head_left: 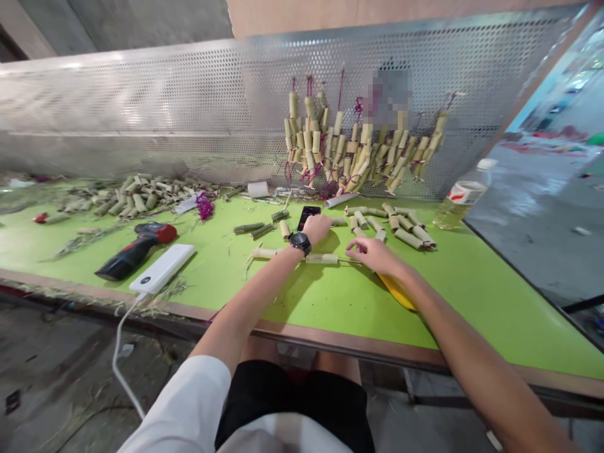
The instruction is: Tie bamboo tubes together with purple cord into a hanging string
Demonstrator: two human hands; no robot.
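My left hand [318, 229], with a black watch at the wrist, reaches over the green table beside a dark phone [306, 216]; its fingers are mostly hidden behind the back of the hand. My right hand [368, 251] is closed in a pinch on the purple cord that runs left to a pale stem piece [322, 258]. Another pale piece [265, 253] lies in line farther left. Under my right forearm sits a yellow object [397, 292], partly covered. Cut stem pieces [409, 238] are strung in a loop right of the hands.
Strung stem bundles [363, 151] hang on the perforated metal panel [198, 94]. At left lie a heap of cut pieces [139, 201], a red-black power drill [136, 251] and a white power bank [163, 269] with a cable. A bottle [465, 195] stands at the right edge.
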